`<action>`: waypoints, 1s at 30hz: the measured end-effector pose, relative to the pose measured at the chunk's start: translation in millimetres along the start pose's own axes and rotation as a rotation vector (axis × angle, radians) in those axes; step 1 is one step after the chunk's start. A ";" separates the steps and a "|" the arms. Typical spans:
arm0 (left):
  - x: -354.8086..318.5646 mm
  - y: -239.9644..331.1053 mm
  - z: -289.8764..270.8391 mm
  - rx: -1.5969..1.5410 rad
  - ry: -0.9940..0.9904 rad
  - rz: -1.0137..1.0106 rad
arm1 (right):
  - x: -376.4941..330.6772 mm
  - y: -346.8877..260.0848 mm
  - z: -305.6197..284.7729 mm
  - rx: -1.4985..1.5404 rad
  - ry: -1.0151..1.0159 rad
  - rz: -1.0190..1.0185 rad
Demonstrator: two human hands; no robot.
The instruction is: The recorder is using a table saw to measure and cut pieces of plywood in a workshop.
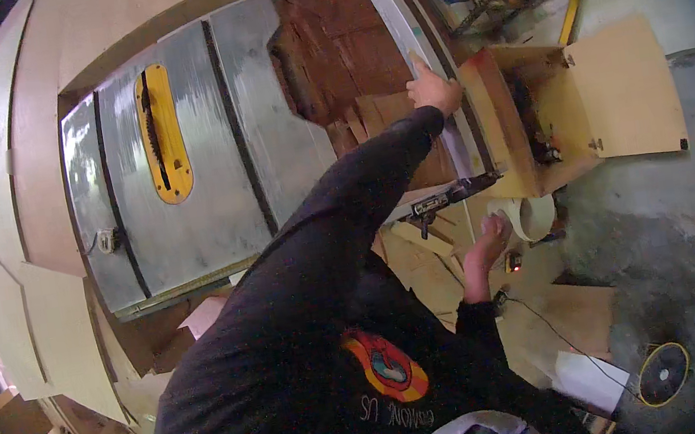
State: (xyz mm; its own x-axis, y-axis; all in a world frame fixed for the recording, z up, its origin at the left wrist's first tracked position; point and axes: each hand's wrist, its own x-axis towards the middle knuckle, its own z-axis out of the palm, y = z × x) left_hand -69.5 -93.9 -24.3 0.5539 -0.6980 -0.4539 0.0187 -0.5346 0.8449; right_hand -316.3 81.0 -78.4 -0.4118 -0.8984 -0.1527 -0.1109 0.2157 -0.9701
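Observation:
My left hand reaches across the table saw and grips the long pale rip fence, its fingers over the edge. My right hand hangs in the air past the near end of the fence, fingers loosely bent and apart, with nothing visible in it. Beside it is the black fence clamp with its lever. A yellow insert surrounds the dark saw blade in the grey metal top. Brown boarding lies between the metal top and the fence.
An open wooden cabinet with its door swung out stands past the fence. A white cylinder is below it. On the floor lie a cable and a round disc. A tape measure sits on the saw top.

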 end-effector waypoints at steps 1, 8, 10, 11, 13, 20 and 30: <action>0.5 -1.5 -1.7 -0.045 -0.023 0.019 | -2.9 0.8 1.3 -0.121 -0.036 -0.078; -7.2 -67.3 -90.5 0.089 0.111 0.438 | -35.6 -47.9 54.2 -0.210 -0.224 -0.586; -60.7 -88.9 -145.8 -0.026 0.121 0.542 | -28.8 -48.4 54.7 -0.328 -0.275 -0.701; -88.0 -103.9 -182.3 -0.149 0.117 0.670 | -23.6 -46.2 60.4 -0.367 -0.320 -0.762; -131.9 -144.5 -247.9 -0.149 0.278 0.584 | -11.6 -31.3 69.1 -0.542 -0.106 -0.953; -284.5 -306.8 -454.3 0.065 1.259 0.216 | 63.4 -58.8 78.9 -0.723 0.011 -1.036; -439.9 -464.1 -691.8 0.850 1.640 -0.460 | 225.1 -53.3 87.2 -0.812 -0.454 -0.877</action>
State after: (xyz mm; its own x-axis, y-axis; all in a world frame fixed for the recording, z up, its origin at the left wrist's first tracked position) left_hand 254.0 790.8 -21.0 0.7674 0.3491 0.5377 0.3005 -0.9368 0.1793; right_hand -324.2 -166.0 -77.5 0.4068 -0.8724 0.2710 -0.7717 -0.4869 -0.4090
